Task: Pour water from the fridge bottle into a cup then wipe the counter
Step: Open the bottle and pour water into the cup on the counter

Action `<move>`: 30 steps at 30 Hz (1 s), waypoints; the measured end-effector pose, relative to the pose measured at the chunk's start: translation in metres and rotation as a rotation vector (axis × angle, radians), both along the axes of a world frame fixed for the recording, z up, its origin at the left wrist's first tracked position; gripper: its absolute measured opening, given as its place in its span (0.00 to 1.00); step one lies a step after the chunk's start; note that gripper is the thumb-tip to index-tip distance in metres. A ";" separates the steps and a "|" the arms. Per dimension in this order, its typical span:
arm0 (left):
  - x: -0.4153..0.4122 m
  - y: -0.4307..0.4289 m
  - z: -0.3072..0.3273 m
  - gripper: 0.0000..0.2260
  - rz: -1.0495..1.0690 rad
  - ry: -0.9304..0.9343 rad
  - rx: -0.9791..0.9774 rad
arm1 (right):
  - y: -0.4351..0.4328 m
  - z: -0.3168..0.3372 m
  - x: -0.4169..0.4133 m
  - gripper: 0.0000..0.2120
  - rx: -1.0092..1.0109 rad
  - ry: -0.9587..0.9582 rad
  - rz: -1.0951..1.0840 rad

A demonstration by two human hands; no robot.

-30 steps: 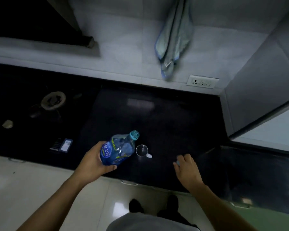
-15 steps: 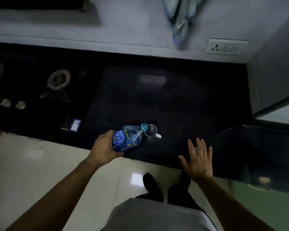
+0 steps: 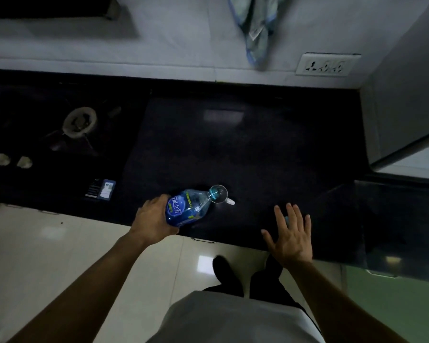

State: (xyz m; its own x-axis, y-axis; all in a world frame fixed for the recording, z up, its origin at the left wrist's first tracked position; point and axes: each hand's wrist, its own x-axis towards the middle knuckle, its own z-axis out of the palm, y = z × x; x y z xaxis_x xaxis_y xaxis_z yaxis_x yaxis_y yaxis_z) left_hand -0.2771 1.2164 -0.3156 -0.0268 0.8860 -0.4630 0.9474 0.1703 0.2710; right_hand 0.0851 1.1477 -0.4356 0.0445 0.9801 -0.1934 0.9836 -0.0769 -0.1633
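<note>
My left hand (image 3: 152, 220) grips a clear plastic water bottle (image 3: 187, 207) with a blue label, tilted so its neck points right over a small clear cup (image 3: 221, 194) with a white handle. The cup stands on the black counter (image 3: 245, 149) near its front edge. To the right of the cup, my right hand (image 3: 291, 233) lies flat on the counter with its fingers spread, holding nothing; a small blue thing shows between its fingers. A pale blue-edged cloth (image 3: 256, 28) hangs on the tiled wall behind the counter.
A gas hob burner (image 3: 79, 122) sits at the left of the counter, with two pale knobs (image 3: 13, 160) and a small dark packet (image 3: 100, 189) near the front edge. A wall socket (image 3: 325, 66) is at back right. A grey fridge side (image 3: 401, 100) bounds the right.
The bottle has tipped further, its neck now over the cup. My right hand went from curled fingers on the counter to flat and spread. The view shifted downward.
</note>
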 end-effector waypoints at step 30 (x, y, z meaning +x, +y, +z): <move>0.000 -0.002 -0.009 0.37 0.014 0.175 -0.052 | -0.001 0.001 0.001 0.39 0.029 0.016 0.013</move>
